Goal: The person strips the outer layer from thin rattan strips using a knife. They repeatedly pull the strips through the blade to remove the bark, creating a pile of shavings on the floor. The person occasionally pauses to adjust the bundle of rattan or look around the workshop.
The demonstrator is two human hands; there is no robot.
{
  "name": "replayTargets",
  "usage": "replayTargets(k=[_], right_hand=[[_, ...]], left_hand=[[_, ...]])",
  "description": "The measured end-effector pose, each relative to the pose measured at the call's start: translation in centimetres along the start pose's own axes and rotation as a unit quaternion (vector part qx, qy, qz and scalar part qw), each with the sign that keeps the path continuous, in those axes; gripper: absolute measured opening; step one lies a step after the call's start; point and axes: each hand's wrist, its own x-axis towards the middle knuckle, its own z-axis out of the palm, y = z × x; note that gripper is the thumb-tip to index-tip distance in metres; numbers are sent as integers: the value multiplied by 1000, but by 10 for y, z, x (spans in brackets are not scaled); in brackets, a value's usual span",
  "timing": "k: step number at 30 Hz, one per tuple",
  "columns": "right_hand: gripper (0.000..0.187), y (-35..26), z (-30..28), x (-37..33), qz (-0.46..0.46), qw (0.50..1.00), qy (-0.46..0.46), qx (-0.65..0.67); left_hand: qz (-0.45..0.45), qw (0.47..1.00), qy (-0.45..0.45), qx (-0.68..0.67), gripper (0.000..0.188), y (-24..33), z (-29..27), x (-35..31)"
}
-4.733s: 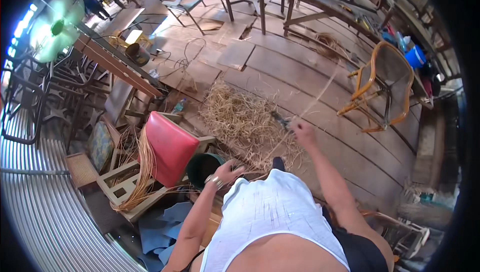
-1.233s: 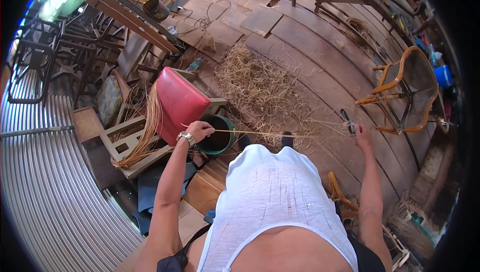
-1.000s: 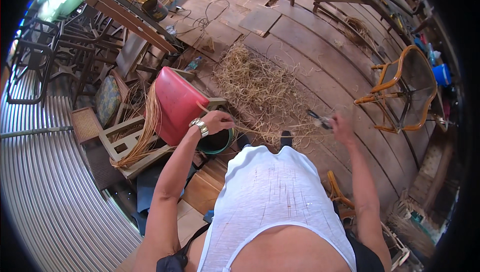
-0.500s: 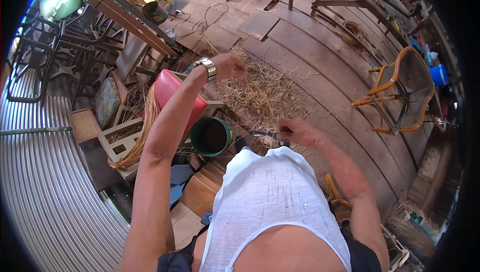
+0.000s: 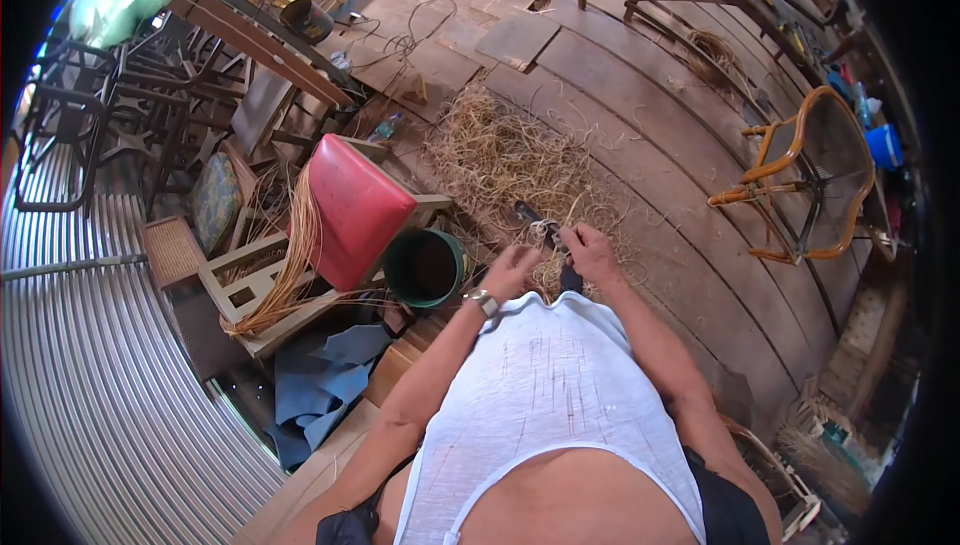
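Note:
My left hand point(image 5: 512, 270), with a metal watch point(image 5: 483, 302) at its wrist, is in front of my waist. Its fingers are loosely bent and apart, with nothing visible in them. Just right of it, my right hand point(image 5: 594, 255) is closed in a pinch; what it grips is too small to make out, though pale thin strands show at its fingertips. Beside the fingertips lies a dark elongated object point(image 5: 531, 213) with pale strands around it; its kind is unclear. Beyond both hands spreads a heap of curled cane shavings point(image 5: 500, 150) on the plank floor.
To the left are a dark green bucket point(image 5: 424, 268), a red padded seat point(image 5: 358, 207) and a bundle of long cane strands point(image 5: 298, 255). Blue sheet pieces point(image 5: 322, 385) lie nearer. A rattan chair point(image 5: 800, 180) stands at right; dark chair frames point(image 5: 70, 125) are stacked far left.
My left hand has come back from over the far left of the shavings heap to beside my right hand. My right hand has shifted slightly. The dark object now shows beyond the fingertips.

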Motion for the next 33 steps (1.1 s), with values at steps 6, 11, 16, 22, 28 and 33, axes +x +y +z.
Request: replayTargets(k=[6,11,16,22,28,33], right_hand=[[32,0,1,6,8,998,-43,48],[29,11,12,-5,22,995,-76,68],[32,12,2,-3,79,992,22,91],[33,9,-6,-3,68,993,-9,101],[32,-2,18,-17,21,997,-12,68],[30,10,22,-12,33,996,-49,73]], left_hand=[[38,995,-92,21,29,-30,8,30],[53,976,-21,211,28,3,9,13],[63,977,-21,204,29,2,0,-15],[33,977,-47,204,29,-9,-4,-17],[37,966,-38,252,26,14,1,-1],[57,966,-29,251,27,9,-3,2]])
